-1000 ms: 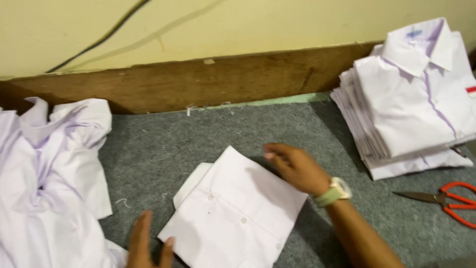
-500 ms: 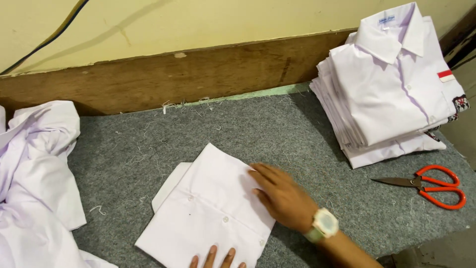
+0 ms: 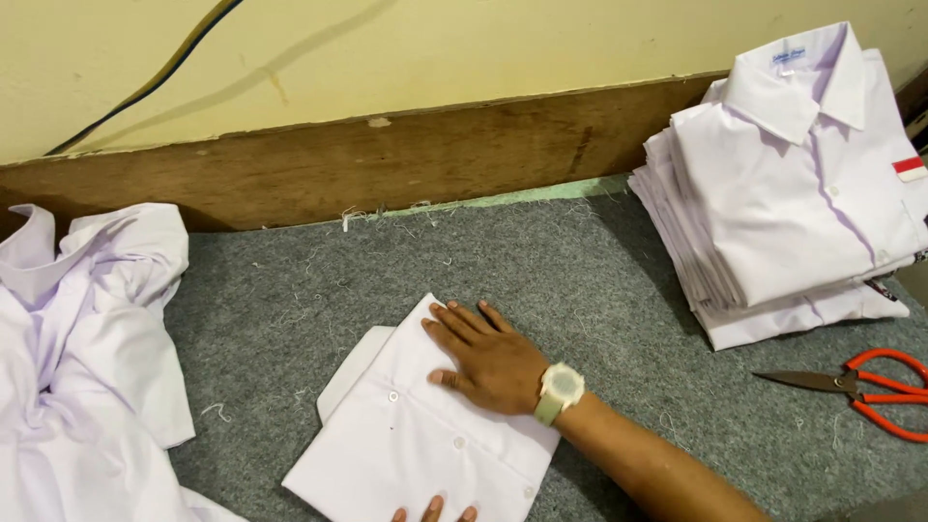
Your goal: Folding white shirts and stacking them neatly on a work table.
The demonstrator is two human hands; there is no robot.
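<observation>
The folded white shirt (image 3: 416, 440) lies button side up on the grey felt desk (image 3: 541, 261), low and a little left of the middle, one corner running out toward the near edge. A white collar piece (image 3: 350, 369) pokes out from under its upper left side.

My right hand (image 3: 488, 362) rests flat on the shirt's upper right part, palm down, fingers (image 3: 462, 324) stretched out and slightly apart, pressing the cloth and gripping nothing. A pale wristwatch (image 3: 559, 391) sits on that wrist, just at the shirt's right edge.

My left hand (image 3: 433, 510) shows only as two fingertips at the bottom edge, lying on the shirt's near edge. So little of it is in view that I cannot tell whether it is spread or closed on the cloth.

To the left, a loose heap of unfolded white shirts (image 3: 82, 358) lies crumpled, well apart from the folded one. At the far right a neat stack of folded white shirts (image 3: 793, 184) sits against the wooden board (image 3: 387, 164) along the back of the desk, the top one collar up with a small red and white patch (image 3: 910, 169). Near that stack, toward me, red-handled scissors (image 3: 865, 390) lie on the felt, blades pointing left.
</observation>
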